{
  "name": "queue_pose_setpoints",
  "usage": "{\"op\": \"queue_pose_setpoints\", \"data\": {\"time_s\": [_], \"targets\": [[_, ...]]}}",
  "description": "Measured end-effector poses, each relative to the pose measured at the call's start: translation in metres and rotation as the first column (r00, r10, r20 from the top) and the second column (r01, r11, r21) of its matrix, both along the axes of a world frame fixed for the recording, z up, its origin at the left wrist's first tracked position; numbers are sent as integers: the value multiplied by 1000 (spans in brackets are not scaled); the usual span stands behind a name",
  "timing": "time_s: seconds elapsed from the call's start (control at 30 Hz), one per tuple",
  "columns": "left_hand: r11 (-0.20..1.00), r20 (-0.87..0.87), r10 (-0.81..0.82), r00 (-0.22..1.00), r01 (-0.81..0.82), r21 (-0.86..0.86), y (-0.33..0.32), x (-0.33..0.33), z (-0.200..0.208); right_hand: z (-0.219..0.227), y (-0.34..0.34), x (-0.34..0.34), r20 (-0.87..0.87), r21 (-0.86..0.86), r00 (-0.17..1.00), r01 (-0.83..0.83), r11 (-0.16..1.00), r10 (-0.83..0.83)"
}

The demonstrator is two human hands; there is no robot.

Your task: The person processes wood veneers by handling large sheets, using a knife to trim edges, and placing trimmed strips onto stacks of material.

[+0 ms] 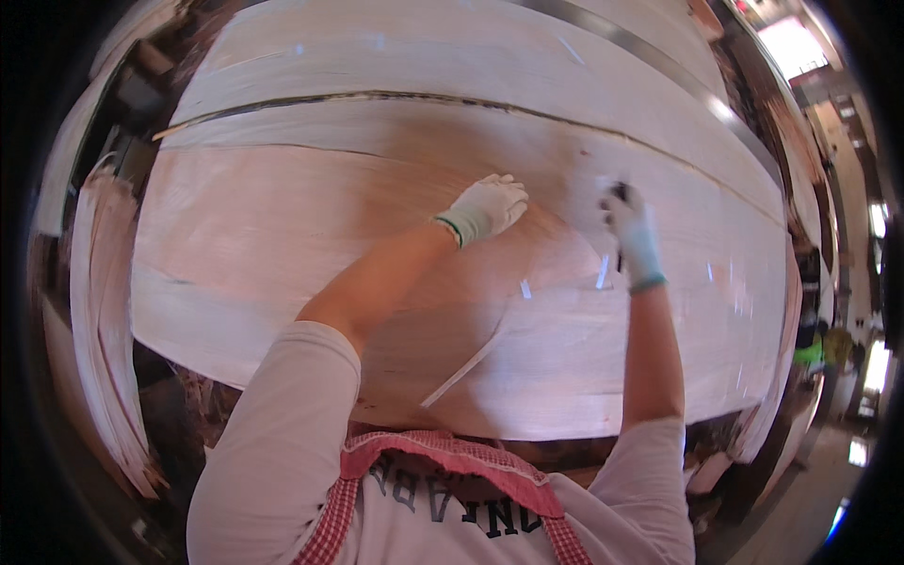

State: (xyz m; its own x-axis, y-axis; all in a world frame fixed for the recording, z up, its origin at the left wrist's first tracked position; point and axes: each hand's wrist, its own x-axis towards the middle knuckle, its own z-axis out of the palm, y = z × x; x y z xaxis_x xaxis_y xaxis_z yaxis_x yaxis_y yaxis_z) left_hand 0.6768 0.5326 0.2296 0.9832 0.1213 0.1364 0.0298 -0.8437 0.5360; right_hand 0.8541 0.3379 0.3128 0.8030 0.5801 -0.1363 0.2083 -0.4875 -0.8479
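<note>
A broad, pale sheet of wood veneer [282, 207] lies in front of me, with a pinkish area near its middle. My left hand [485, 209], in a white glove with a green cuff, rests on it with its fingers stretched forward and nothing visible in them. To its right, my gloved right hand [635, 240] is closed around a slim dark tool [620, 192], whose kind is blurred by motion. Small pieces of whitish tape [525, 289] stick to the sheet between and below the hands. A narrow pale strip [461, 371] lies nearer to me.
A dark, uneven seam [377, 95] crosses the sheets beyond my hands. Farther off, a shiny metal strip [650, 64] runs diagonally to the right. Stacked veneer sheets [104, 311] stand at the left edge, and more layered wood [791, 141] lines the right.
</note>
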Motion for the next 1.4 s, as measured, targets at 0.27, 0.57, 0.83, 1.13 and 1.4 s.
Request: {"op": "queue_pose_setpoints", "data": {"time_s": [0.27, 0.57, 0.83, 1.13, 1.4], "targets": [[612, 241, 768, 593, -791, -8, -29, -324, 7, 212, -101, -125, 644, 556, 383, 361, 749, -663], [258, -195, 965, 178, -791, 554, 36, -561, -16, 228, -30, -269, 584, 560, 584, 212, 801, -564], [498, -253, 867, 430, -779, 381, 138, -592, 6, 225, 47, -389, 555, 537, 599, 271, 799, -577], [490, 97, 780, 618, -700, 519, 366, -710, -4, 242, 109, -494, 678, 401, 434, 458, 793, -594], [638, -103, 611, 785, -410, 652, 415, -722, -32, 240, 109, -569, 736, 401, 360, 449, 798, -573]]}}
